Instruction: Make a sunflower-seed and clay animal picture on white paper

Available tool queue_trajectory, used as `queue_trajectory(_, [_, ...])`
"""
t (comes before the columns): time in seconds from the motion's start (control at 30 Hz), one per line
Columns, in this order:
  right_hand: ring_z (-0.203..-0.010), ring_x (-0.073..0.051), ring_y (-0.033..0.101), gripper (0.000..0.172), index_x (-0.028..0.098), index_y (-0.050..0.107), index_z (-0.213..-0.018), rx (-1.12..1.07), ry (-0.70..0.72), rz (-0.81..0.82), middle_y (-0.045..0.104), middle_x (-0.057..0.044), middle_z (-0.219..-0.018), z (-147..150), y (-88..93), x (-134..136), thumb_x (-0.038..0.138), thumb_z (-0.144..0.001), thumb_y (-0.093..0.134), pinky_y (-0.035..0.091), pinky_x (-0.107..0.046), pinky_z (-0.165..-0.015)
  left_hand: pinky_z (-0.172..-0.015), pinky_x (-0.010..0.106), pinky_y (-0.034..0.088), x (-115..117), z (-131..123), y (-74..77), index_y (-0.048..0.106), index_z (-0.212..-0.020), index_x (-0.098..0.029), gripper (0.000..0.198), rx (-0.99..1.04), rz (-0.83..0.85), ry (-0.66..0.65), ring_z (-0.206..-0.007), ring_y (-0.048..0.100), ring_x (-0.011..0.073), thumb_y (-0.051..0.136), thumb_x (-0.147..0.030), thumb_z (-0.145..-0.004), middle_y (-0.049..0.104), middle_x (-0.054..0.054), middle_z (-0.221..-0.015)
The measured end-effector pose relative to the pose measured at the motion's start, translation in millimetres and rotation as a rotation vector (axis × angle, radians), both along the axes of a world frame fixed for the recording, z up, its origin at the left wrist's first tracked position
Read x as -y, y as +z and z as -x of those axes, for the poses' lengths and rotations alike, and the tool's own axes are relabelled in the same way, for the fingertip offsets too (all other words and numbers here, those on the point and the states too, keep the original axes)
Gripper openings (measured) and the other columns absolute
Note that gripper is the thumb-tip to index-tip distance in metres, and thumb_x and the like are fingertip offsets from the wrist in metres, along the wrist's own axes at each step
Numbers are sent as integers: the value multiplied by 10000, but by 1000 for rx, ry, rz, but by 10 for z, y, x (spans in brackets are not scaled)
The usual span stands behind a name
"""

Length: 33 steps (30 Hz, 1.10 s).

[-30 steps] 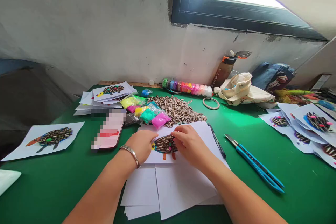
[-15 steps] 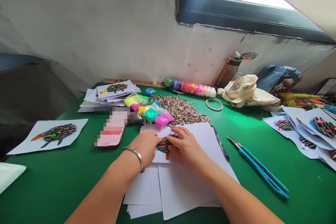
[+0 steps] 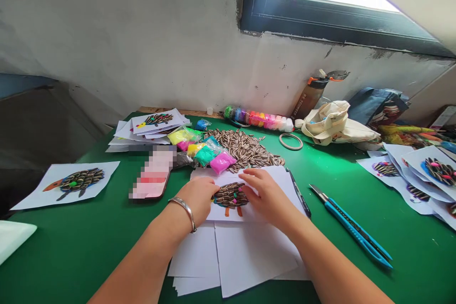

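The left hand [image 3: 197, 198], a metal bangle [image 3: 183, 211] on its wrist, lies on the left part of a white sheet with its fingers pressed together; whether it pinches the paper, I cannot tell. The right hand [image 3: 268, 194] sits with its fingers loosely spread, their tips on the same sheet just right of a hedgehog collage [image 3: 231, 195] made of striped sunflower seeds, with orange clay legs. Neither hand covers the collage, which lies between them on the sheet [image 3: 221, 213]. That sheet rests on loose white paper [image 3: 249, 256] on the green desk [image 3: 60, 259].

Just beyond the hands, a heap of sunflower seeds [image 3: 245, 148] spreads beside bagged pink clay [image 3: 221, 163] and teal clay [image 3: 204, 156]. To the left lie a phone [image 3: 151, 179], its screen blurred, and a finished seed hedgehog [image 3: 80, 180]; another stack of seed pictures [image 3: 151, 128] sits farther back. To the right are a black pen [image 3: 299, 194], a blue utility knife [image 3: 352, 228] and more seed pictures [image 3: 423, 178]. Along the wall stand a row of clay tubs [image 3: 256, 119], a bottle [image 3: 309, 97] and a canvas tote [image 3: 338, 124], below a window [image 3: 320, 0].
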State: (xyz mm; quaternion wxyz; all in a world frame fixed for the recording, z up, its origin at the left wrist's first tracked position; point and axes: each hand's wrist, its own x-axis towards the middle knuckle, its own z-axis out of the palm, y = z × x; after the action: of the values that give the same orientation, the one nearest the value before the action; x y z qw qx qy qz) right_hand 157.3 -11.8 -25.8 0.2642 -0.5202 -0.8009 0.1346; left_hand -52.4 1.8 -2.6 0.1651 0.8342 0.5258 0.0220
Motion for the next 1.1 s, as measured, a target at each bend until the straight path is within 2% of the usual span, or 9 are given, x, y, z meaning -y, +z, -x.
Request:
queue_trajectory(0.07, [-1044,-227,567,310,185,669,-1109,7,-47,64,637,-107,-1142,-99,40,-34,132,-866,483,463,-357,-906,-689,278,424,1,-7,48,699,-838,-250,349,-74,28,-46,-857,607,224,433,-44,-744,685,30,-873])
queue_trajectory(0.17, [-1018,-220,575,312,178,689,-1055,58,-109,121,661,-99,-1079,-188,62,-85,93,-855,465,449,-329,-889,-645,276,425,4,-11,109,680,-833,-242,307,-114,48,-3,-834,626,222,430,-73,-777,692,32,-864])
queue_trajectory(0.37, [-999,-214,557,305,181,693,-996,174,-112,157,660,-89,-1022,-175,17,-101,77,-832,459,411,-297,-854,-775,291,462,-30,20,143,683,-1004,-264,376,-129,40,121,-1008,624,231,412,-93,-808,689,35,-1084])
queue_trajectory(0.6, [-868,-201,526,202,193,658,-812,267,-119,95,626,-70,-890,-147,-36,-75,87,-803,486,371,-277,-733,-851,312,473,-80,74,106,690,-1041,-259,366,-80,15,196,-1087,605,244,391,-176,-846,679,50,-1142])
queue_trajectory(0.8, [-778,-182,491,229,187,633,-709,212,-89,14,569,-53,-784,-131,-118,-105,35,-775,476,340,-266,-666,-832,320,490,-86,77,101,703,-1034,-271,361,-49,21,221,-1066,617,255,396,-226,-849,692,42,-1124])
queue_trajectory(0.9, [-745,-177,477,227,181,609,-652,208,-100,26,552,-50,-738,-119,-120,-110,42,-775,478,333,-266,-648,-845,326,492,-83,64,124,701,-1061,-266,378,-48,26,237,-1068,618,255,384,-240,-856,688,39,-1142])
queue_trajectory(1.1, [-797,-190,494,199,179,580,-763,131,-157,24,579,-62,-809,-130,-72,-99,72,-826,424,362,-272,-675,-890,339,480,-95,74,131,683,-1114,-246,392,-2,-6,276,-1082,610,252,375,-289,-874,669,31,-1187])
